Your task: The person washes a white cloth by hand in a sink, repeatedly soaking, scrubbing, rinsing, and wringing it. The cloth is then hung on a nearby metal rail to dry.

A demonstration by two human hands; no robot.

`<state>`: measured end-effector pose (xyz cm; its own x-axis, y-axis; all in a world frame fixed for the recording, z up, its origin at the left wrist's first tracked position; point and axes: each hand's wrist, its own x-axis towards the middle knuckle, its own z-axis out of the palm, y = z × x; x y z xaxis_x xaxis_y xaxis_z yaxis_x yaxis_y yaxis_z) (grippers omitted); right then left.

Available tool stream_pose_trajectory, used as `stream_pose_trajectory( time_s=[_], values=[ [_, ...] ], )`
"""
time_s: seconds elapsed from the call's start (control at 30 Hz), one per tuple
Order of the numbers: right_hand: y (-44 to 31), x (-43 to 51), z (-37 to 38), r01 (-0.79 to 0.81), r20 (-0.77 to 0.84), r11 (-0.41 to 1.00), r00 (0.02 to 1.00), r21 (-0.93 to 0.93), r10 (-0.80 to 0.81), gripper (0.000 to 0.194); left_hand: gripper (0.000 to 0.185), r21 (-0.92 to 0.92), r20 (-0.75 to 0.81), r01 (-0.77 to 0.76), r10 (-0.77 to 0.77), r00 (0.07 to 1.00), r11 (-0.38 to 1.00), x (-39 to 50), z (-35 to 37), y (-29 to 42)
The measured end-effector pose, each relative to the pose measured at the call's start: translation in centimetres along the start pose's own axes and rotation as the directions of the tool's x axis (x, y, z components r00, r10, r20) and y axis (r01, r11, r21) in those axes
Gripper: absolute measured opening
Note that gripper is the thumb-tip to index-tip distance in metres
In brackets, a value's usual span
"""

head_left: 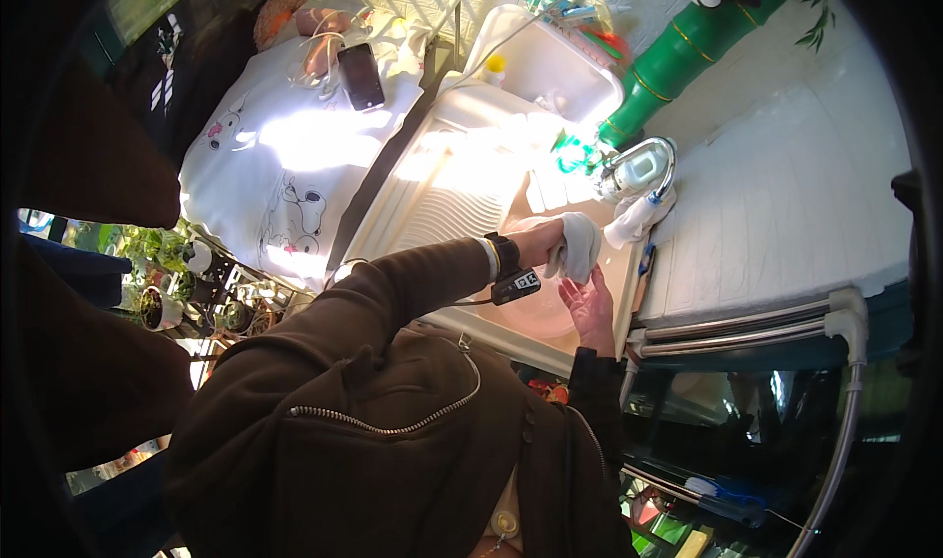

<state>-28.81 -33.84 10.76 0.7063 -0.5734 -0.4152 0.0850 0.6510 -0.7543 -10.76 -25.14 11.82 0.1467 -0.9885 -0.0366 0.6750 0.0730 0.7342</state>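
My left hand (pixel 541 243), with a dark band and a small device at its wrist, is closed around a bunched light grey cloth (pixel 580 247). Just below the cloth is my right hand (pixel 591 309), palm up and fingers apart; its fingertips are close to the cloth's lower edge, and I cannot tell if they touch it. Both hands are over a laundry sink with a ribbed washboard (pixel 449 203). A round, pale pink basin (pixel 534 311) is partly visible beneath them, its far side hidden by my hand and the cloth.
A curved metal faucet (pixel 667 161) stands right of the sink, beside a white cloth (pixel 637 219). Behind are a white plastic tub (pixel 549 57) and a green bamboo-shaped pipe (pixel 681 46). To the left, a phone (pixel 361 77) lies on a printed white cover (pixel 243 164). Metal rails (pixel 737 337) run at right.
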Motion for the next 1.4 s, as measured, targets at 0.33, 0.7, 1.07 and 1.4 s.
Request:
stream_pose_trajectory(
  time_s=[0.33,0.7,1.07,1.4],
  values=[
    [0.6,1.6,4.2,0.223,0.353,0.968,0.92,-0.115,-0.17,0.079,0.02,0.657,-0.214,0.008,0.176,0.961,0.754,7.8,-4.7,-5.2],
    [-0.3,2.4,4.2,-0.271,0.213,0.833,0.959,0.483,0.188,0.059,0.029,0.408,-0.072,0.303,-0.301,0.951,0.861,1.7,-2.3,7.2],
    [-0.5,0.7,8.2,-0.49,0.478,0.429,0.866,0.759,0.144,0.046,0.084,-0.208,0.484,0.207,-0.084,0.871,0.956,4.1,-1.1,4.0],
    [-1.9,1.8,6.6,-0.216,0.061,0.966,0.976,0.143,0.209,0.027,0.036,0.534,0.138,0.366,-0.505,0.852,0.762,7.6,-0.8,5.5]
  ],
)
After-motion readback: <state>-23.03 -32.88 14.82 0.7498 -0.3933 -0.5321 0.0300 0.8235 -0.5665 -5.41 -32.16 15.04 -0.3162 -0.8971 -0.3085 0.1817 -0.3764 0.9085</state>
